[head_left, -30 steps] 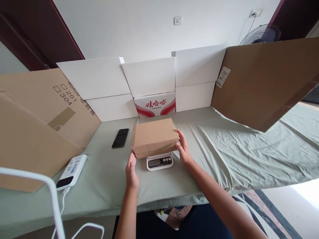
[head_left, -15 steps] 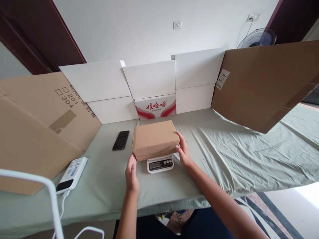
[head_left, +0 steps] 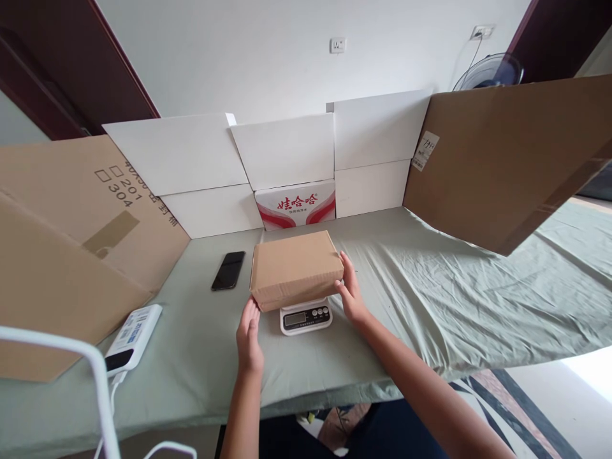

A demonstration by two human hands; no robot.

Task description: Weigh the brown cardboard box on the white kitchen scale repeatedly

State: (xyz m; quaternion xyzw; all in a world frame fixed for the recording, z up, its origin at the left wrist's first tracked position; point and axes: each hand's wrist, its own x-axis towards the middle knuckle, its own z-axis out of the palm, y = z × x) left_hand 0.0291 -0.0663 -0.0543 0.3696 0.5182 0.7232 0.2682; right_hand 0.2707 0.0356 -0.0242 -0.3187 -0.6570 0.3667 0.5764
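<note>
A closed brown cardboard box (head_left: 296, 264) is over a small white kitchen scale (head_left: 306, 319), hiding the scale's platform. Whether the box rests on the platform or is held just above it, I cannot tell. The scale's display and buttons show in front of the box. My left hand (head_left: 249, 338) supports the box at its near left corner, fingertips tucked against the lower edge. On the right end, my right hand (head_left: 351, 290) grips the box, thumb in front and fingers along the side. A black smartphone (head_left: 228, 270) lies left of the box.
A white power bank (head_left: 134, 338) with a cable lies at left, near a white curved tube (head_left: 98, 376). White panels (head_left: 287, 153) stand behind, with large brown cardboard sheets (head_left: 497, 159) at both sides. A wrinkled green cloth (head_left: 430, 287) covers the table.
The view has shifted slightly, moving most things a little to the left in the picture. Both hands keep the same hold on the box, which stays over the scale.
</note>
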